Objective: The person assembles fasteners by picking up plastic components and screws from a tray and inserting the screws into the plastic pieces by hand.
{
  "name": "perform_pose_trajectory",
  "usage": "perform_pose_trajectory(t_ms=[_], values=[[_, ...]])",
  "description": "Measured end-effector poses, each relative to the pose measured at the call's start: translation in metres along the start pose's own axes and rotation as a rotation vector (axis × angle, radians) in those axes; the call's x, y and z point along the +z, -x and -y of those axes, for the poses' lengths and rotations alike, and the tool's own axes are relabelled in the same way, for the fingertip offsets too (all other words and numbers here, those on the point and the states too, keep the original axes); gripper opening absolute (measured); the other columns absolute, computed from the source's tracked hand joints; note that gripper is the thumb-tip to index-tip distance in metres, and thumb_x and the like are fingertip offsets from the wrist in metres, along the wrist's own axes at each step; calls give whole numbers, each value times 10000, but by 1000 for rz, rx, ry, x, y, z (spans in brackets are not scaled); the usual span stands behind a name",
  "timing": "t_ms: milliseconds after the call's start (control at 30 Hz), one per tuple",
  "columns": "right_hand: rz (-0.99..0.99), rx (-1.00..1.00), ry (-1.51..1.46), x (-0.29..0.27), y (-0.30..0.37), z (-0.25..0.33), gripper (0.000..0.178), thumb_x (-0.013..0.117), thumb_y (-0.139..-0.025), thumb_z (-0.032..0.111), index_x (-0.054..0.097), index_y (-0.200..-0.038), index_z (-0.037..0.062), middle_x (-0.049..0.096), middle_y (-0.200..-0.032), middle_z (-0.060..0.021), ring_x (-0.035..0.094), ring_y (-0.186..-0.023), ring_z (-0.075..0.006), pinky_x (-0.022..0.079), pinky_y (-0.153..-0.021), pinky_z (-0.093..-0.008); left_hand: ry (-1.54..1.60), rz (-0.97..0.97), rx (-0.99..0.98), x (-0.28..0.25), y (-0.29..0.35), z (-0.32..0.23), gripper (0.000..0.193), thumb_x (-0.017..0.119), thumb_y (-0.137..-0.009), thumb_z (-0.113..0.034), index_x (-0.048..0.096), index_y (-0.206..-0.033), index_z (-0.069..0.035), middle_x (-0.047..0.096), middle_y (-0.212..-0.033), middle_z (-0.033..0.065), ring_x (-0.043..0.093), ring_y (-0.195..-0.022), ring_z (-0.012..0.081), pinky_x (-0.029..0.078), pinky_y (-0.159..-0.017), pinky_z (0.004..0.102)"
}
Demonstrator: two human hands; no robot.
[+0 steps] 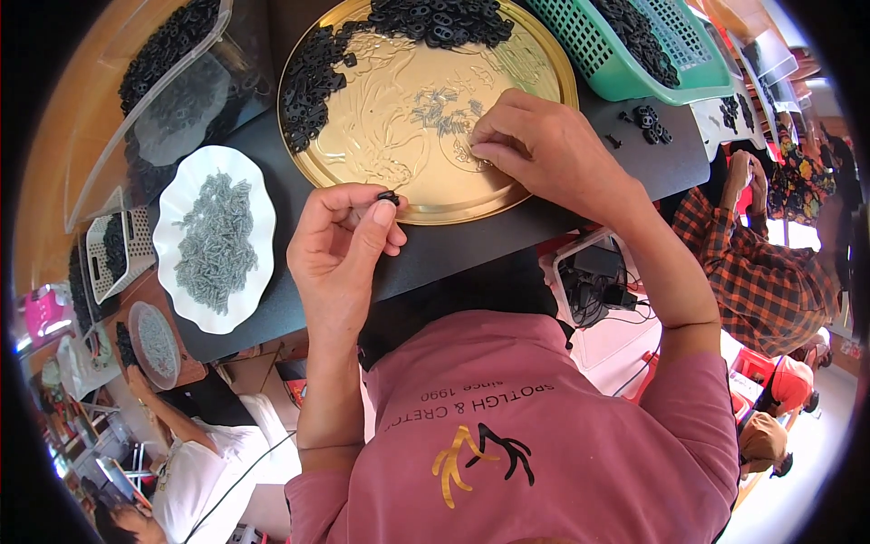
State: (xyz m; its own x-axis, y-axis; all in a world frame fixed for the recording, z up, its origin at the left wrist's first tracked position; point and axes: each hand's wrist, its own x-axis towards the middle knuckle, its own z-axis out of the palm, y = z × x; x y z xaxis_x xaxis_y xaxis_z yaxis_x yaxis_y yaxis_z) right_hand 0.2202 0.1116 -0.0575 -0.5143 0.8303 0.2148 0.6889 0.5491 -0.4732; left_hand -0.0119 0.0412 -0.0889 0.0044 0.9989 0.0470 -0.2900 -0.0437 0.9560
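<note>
My left hand [337,243] is closed at the near edge of a round gold tray [385,118]. Between its thumb and forefinger sits a small black plastic part [388,197]. Over the tray's right side is my right hand [557,154], its fingertips pinched together low over the surface; whatever they hold is too small or hidden. Just left of those fingertips lies a loose scatter of small grey metal pins or screws [439,111]. Black plastic parts [439,23] are heaped along the tray's far and left rim.
A white scalloped dish [264,199] of grey pins [216,240] stands left of the tray. Clear bins [149,113] are beyond it. A green basket [675,89] of black parts sits far right, with loose black pieces [651,125] nearby. Other people work on both sides.
</note>
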Motion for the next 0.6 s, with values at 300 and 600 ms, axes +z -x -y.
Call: perform_pose_trajectory(t_ms=[300,600], values=[[71,157,18,-6,-4,-1,174,671,-812,192,681,-792,19,668,-776,-139,645,-734,-323,503,-682,-409,22,14,-5,-1,-2,0,150,610,-918,-2,572,-1059,33,680,-931,130,599,-702,103,489,-621,215],[259,21,166,-13,-23,-12,145,646,-797,153,649,-792,8,657,-765,-134,634,-748,-312,489,-684,-392,61,33,-23,7,0,-9,140,610,-920,-13,576,-1050,27,678,-923,133,596,-694,106,485,-621,222]])
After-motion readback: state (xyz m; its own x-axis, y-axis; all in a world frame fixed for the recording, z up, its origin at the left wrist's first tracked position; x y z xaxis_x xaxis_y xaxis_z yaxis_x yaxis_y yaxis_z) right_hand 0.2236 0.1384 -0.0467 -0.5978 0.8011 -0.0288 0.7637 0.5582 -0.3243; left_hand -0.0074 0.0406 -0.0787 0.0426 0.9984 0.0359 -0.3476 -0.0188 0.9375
